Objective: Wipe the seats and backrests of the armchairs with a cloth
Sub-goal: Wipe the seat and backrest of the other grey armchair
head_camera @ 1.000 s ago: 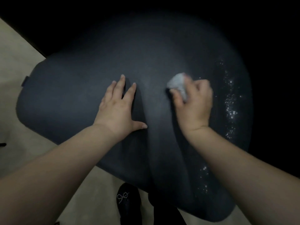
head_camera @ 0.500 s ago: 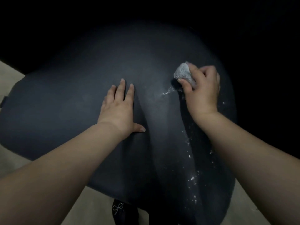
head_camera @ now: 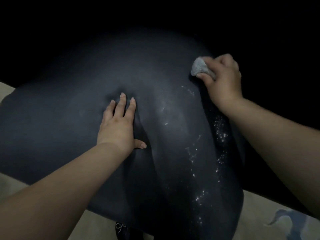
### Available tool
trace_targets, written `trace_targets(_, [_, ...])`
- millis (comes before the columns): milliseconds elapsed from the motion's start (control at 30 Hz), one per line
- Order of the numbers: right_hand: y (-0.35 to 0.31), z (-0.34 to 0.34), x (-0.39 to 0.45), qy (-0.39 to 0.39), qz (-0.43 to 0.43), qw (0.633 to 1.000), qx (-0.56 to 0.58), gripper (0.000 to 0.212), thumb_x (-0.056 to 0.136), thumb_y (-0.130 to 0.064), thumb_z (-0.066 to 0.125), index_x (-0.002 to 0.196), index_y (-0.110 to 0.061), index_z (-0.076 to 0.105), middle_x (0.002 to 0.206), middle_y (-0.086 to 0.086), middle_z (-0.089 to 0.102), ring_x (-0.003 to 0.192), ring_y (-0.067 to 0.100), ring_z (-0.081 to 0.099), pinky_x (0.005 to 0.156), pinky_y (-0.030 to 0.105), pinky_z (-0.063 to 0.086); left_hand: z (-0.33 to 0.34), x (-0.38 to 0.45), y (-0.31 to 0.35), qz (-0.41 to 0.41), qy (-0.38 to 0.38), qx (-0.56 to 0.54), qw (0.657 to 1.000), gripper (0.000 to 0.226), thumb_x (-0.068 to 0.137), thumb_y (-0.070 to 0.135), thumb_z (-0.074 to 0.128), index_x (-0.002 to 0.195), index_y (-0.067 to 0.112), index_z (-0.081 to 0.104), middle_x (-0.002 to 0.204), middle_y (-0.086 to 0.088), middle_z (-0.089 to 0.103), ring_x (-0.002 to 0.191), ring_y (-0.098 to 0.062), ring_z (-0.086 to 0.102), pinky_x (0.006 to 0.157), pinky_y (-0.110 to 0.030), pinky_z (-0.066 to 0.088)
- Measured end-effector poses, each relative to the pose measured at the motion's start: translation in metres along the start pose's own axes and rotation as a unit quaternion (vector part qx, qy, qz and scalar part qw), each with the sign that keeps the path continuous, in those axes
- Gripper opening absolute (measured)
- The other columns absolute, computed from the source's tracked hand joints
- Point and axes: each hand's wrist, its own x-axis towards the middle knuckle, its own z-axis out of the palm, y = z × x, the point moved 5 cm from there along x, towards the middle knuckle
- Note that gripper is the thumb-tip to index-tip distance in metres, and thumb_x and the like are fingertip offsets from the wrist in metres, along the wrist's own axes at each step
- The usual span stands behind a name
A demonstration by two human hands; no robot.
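- Right hand point(head_camera: 223, 78), fingers curled tight round the balled-up cloth point(head_camera: 200, 67), has slid from mid-seat out to the far right edge.
- Left hand point(head_camera: 119, 123) stays flat, fingers straight, pressing the seat point(head_camera: 60, 118).
- Wet streaks trail nearer, so I'd say the right side's mostly done.

A pale floor point(head_camera: 256, 213) bears a bluish-grey mark point(head_camera: 285, 220); a dark shoe point(head_camera: 121, 230) shows a small bow.
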Motion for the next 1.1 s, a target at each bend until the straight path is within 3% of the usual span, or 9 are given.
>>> trace_targets(100, [-0.003,0.011,-0.020,-0.025,0.006,1.000,0.002,0.040,0.084,-0.027,0.070,0.123,-0.024,0.064,0.107,0.010,0.052,0.102,0.032,0.049,0.090,0.043,0.043,0.001,0.002,0.000,-0.002,-0.004,0.013,1.000,0.137,0.057,0.060,0.081,0.151,0.026,-0.012,0.159,0.002,-0.020,0.146,-0.028,-0.009,0.119,-0.036,0.003])
trace_targets(267, [-0.034,0.017,-0.101,-0.069,-0.075,0.994,0.042,0.041,0.077,-0.022,0.077,0.117,-0.023,0.069,0.095,0.006,0.053,0.088,0.027,0.049,0.079,0.038,0.044,0.002,0.001,0.002,-0.006,-0.006,0.017,1.000,0.136,0.058,0.059,0.080,0.151,0.026,-0.012,0.159,0.001,-0.021,0.146,-0.029,-0.008,0.120,-0.038,0.005])
trace_targets(467, [0.006,0.003,-0.004,0.031,0.034,0.999,0.028,0.043,0.085,-0.032,0.068,0.127,-0.025,0.062,0.111,0.010,0.050,0.106,0.029,0.048,0.097,0.044,0.041,0.004,0.002,0.001,-0.007,-0.011,0.012,1.000,0.136,0.059,0.059,0.081,0.151,0.027,-0.014,0.158,0.002,-0.022,0.146,-0.028,-0.010,0.121,-0.038,0.004])
trace_targets(567, [-0.013,0.022,-0.005,-0.016,0.031,0.999,0.015,0.042,0.085,-0.035,0.067,0.126,-0.035,0.060,0.114,0.004,0.050,0.109,0.026,0.045,0.095,0.032,0.034,0.005,0.002,0.002,-0.007,-0.008,0.009,1.000,0.136,0.058,0.058,0.081,0.151,0.027,-0.013,0.158,0.003,-0.021,0.146,-0.028,-0.010,0.121,-0.039,0.005])
trace_targets(767, [-0.050,0.023,-0.102,-0.120,-0.096,0.987,0.050,0.040,0.076,-0.026,0.075,0.115,-0.033,0.069,0.098,0.001,0.052,0.092,0.025,0.049,0.079,0.039,0.040,0.004,0.003,0.002,-0.010,-0.011,0.024,1.000,0.136,0.058,0.060,0.080,0.151,0.026,-0.014,0.158,0.001,-0.022,0.146,-0.028,-0.009,0.121,-0.040,0.006])
trace_targets(833, [-0.028,0.009,-0.092,-0.070,-0.062,0.994,0.049,0.039,0.078,-0.022,0.075,0.116,-0.028,0.069,0.097,0.005,0.053,0.091,0.029,0.052,0.080,0.044,0.045,0.004,0.003,0.002,-0.011,-0.012,0.022,1.000,0.136,0.058,0.061,0.080,0.151,0.027,-0.014,0.158,0.002,-0.022,0.146,-0.028,-0.009,0.121,-0.040,0.006])
trace_targets(933, [0.024,-0.014,-0.052,0.038,0.064,0.997,0.010,0.039,0.083,-0.027,0.072,0.121,-0.026,0.066,0.107,0.010,0.053,0.102,0.032,0.050,0.092,0.048,0.044,0.004,0.003,0.002,-0.011,-0.007,0.025,1.000,0.137,0.057,0.061,0.080,0.151,0.026,-0.014,0.158,0.001,-0.021,0.146,-0.028,-0.008,0.121,-0.039,0.005])
trace_targets(1033, [0.041,-0.010,-0.054,0.038,0.148,0.988,0.031,0.039,0.086,-0.033,0.068,0.124,-0.030,0.063,0.112,0.008,0.050,0.108,0.029,0.047,0.099,0.044,0.041,0.003,0.002,0.002,-0.016,-0.009,0.019,1.000,0.137,0.057,0.058,0.082,0.151,0.027,-0.013,0.158,0.003,-0.021,0.146,-0.028,-0.009,0.120,-0.039,0.004])
trace_targets(1100, [0.020,0.001,-0.087,0.033,0.135,0.990,0.038,0.039,0.085,-0.029,0.069,0.124,-0.029,0.064,0.107,0.008,0.050,0.102,0.030,0.047,0.093,0.044,0.044,0.003,0.001,0.003,-0.016,-0.007,0.014,1.000,0.137,0.057,0.057,0.083,0.151,0.027,-0.012,0.159,0.003,-0.020,0.146,-0.027,-0.008,0.120,-0.039,0.005])
